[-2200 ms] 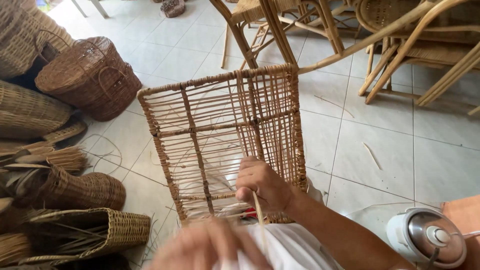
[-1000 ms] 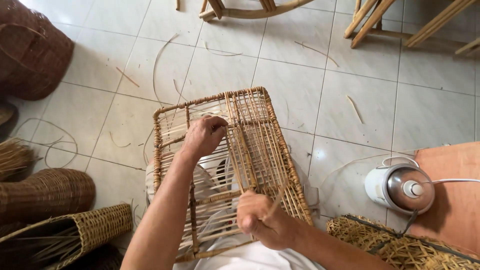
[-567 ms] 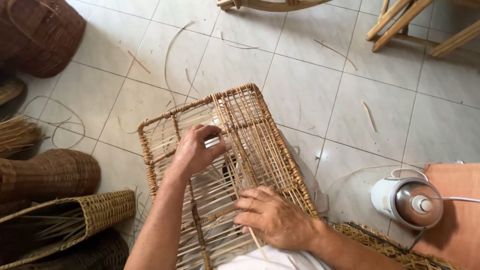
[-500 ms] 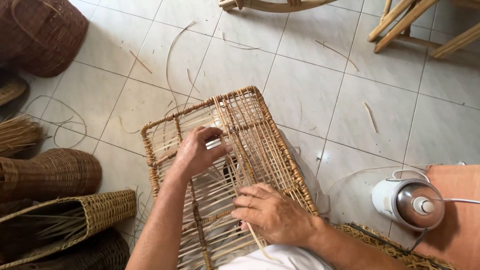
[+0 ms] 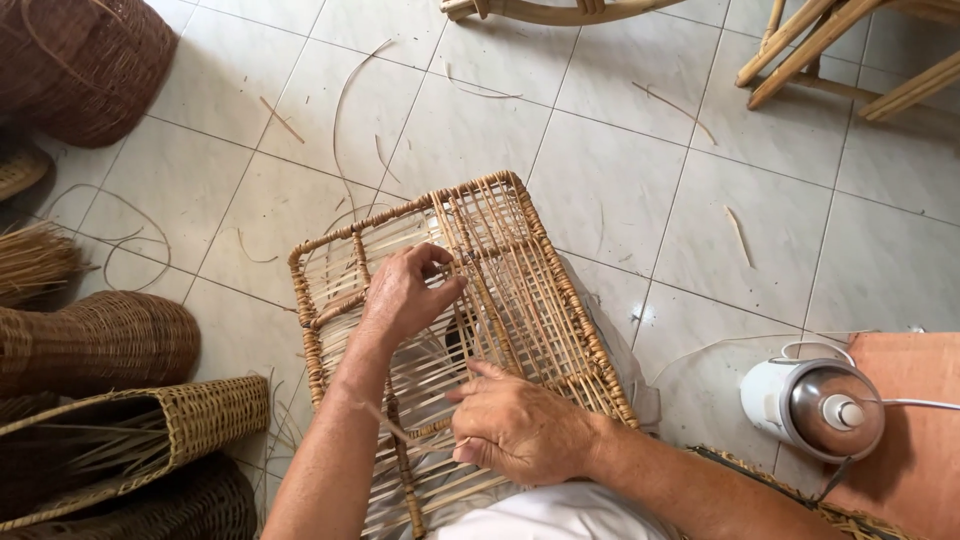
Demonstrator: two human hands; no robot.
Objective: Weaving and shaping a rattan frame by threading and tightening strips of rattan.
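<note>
No package, label, sign or screen is seen anywhere in this view; nothing printed or boxed is shown on the tiled floor.

Two bare forearms reaching forward from the bottom edge, converging toward the middle. Left hand (image 5: 405, 295) farther out, back of the hand up, wrist straight, fingers curled inward with the fingertips bent toward the thumb in a loose pinch. Left forearm running up from the lower left, slightly angled to the right. Right hand (image 5: 520, 425) nearer the body, palm down, knuckles raised, fingers (image 5: 470, 392) pointing left and pressed together, thumb tucked beneath and out of sight. Right forearm entering from the lower right, wrist bent a little inward. Hands near each other yet apart, left above right in the head view.
</note>
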